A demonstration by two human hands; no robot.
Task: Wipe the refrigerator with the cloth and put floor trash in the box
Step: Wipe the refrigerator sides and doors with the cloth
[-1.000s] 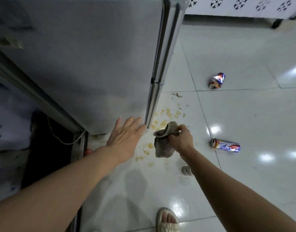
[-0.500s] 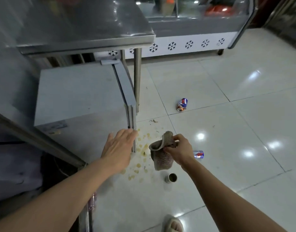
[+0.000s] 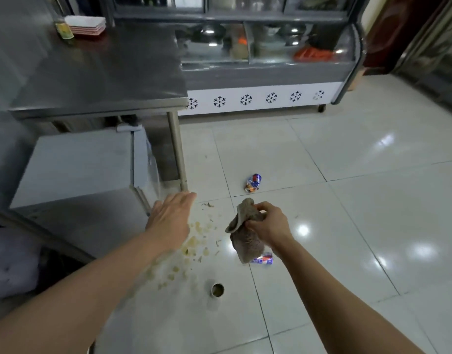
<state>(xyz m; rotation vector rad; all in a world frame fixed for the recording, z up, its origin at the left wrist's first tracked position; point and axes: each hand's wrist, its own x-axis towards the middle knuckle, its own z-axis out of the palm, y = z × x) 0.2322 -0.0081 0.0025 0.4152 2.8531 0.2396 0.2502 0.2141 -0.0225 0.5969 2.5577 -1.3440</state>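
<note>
A small grey refrigerator (image 3: 74,172) stands low at the left, under a steel table. My left hand (image 3: 170,218) hovers flat and open beside its front right corner, fingers apart, holding nothing. My right hand (image 3: 269,224) grips a brown-grey cloth (image 3: 245,236) that hangs down above the floor. On the white tiles lie a crushed can (image 3: 253,183), another can (image 3: 263,259) partly hidden behind the cloth, a small upright tin (image 3: 217,290), and several yellowish food scraps (image 3: 194,244). No box is in view.
The steel table (image 3: 97,77) carries a stack of trays (image 3: 85,25) and a jar; its leg (image 3: 177,152) stands close to the refrigerator. A glass display chiller (image 3: 258,98) with snowflake marks lines the back. White bedding-like fabric (image 3: 10,259) lies at the left.
My view has pulled back and risen, so the refrigerator top, table and chiller now show. My left hand has come away from the refrigerator's side. The cloth stays in my right hand.
</note>
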